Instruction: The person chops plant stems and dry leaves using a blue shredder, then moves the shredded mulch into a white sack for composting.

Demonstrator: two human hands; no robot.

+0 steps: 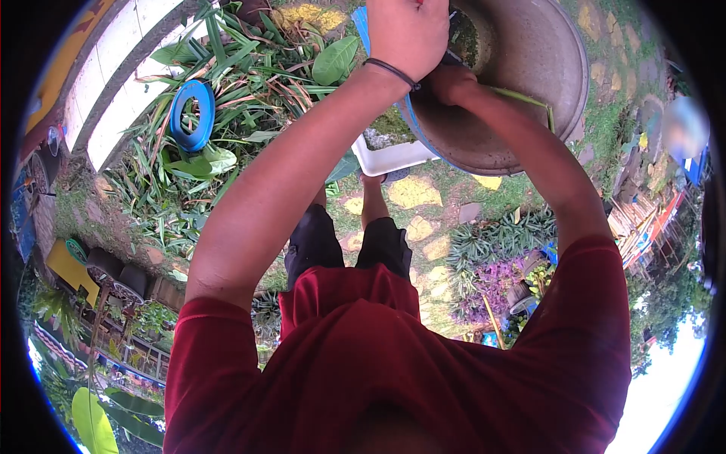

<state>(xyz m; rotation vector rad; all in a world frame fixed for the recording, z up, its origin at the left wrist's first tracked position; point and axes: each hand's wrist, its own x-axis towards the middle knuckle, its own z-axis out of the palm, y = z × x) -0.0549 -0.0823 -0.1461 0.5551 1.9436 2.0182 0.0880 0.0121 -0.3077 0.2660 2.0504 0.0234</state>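
Observation:
My left hand (412,34) is closed above the left side of a large round grey-brown container (556,68). A small red bit shows at its top edge, but what it holds is cut off by the frame. My right hand (452,82) reaches over the container's inside, just below my left hand. Its fingers are hidden, and a dark object shows beside them. A thin green strip (525,97) lies across the container near my right forearm. Below my left wrist, a white rectangular tub (397,157) holds something green and wet-looking.
A heap of cut long leaves (249,98) covers the ground at left, with a blue ring (193,116) on it. Yellow-painted stones (412,191) dot the path by my feet. Low plants (491,242) grow at right.

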